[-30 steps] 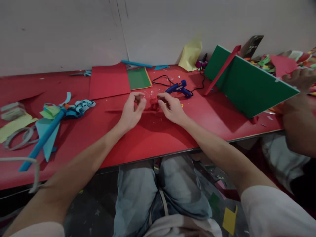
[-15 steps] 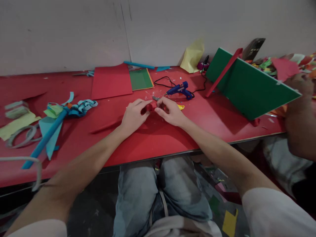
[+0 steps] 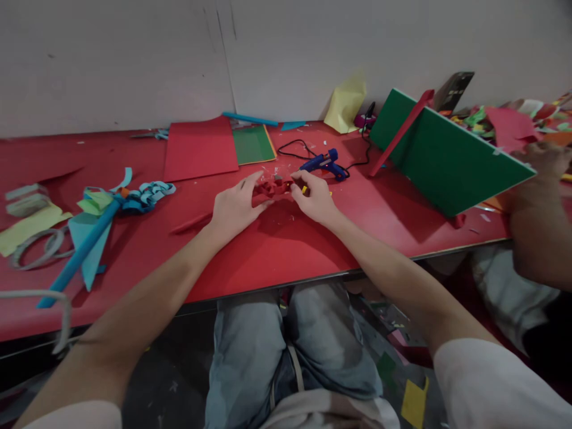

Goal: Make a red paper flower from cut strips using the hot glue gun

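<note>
A cluster of curled red paper loops [image 3: 273,189] is between my two hands, just above the red table. My left hand [image 3: 235,205] is curved around its left side, thumb below and fingers above. With thumb and forefinger, my right hand [image 3: 316,196] pinches its right end. A rolled red paper stick [image 3: 191,225] sticks out to the left from under my left hand; whether it joins the loops is hidden. Close behind my right hand lies a blue glue gun [image 3: 324,161]. A small yellow piece [image 3: 305,190], partly covered, shows beside my right fingers.
Red paper [image 3: 201,149] and a green sheet [image 3: 254,145] lie behind. At left are a blue paper stick [image 3: 83,256] with paper loops, tape rolls [image 3: 38,247] and scissors [image 3: 154,134]. On the right stands a green board [image 3: 447,155], near another person's arm [image 3: 538,208].
My hands have moved slightly apart, so more of the red loops shows between them. The rolled red stick has shifted a little to the right.
</note>
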The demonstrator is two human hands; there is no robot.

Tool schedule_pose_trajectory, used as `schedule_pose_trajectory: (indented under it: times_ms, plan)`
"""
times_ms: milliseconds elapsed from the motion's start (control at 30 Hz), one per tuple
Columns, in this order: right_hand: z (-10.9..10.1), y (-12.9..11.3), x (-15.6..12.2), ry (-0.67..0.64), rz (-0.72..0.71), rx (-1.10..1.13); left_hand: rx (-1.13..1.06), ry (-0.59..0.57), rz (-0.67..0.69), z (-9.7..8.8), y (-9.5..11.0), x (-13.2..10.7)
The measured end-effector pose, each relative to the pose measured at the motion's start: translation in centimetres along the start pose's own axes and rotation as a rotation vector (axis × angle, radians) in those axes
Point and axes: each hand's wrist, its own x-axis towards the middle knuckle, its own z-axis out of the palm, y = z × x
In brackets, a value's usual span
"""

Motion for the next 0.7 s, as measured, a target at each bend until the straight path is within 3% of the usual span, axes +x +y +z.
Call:
schedule_pose_trajectory:
  times_ms: [100,200,300,467,700]
  plan:
    - [-0.2,0.3,0.1,0.023,0.042,-0.045,0.017,0.033,0.044,0.1,-1.1,0.3]
    - [-0.3,0.7,0.2,0.035,0.087,-0.044,0.053,0.096,0.189,0.1,-2.3,0.8]
    - [-0.3,1.0,0.4,0.057,0.145,0.110,0.089,0.139,0.278,0.1,-3.2,1.3]
    - [-0.2,1.6,0.6,0.124,0.175,0.288,0.065,0.179,0.238,0.2,-4.0,1.8]
    - [-0.4,1.2,0.5,0.042,0.106,0.305,0.038,0.105,0.184,0.1,-4.5,1.9]
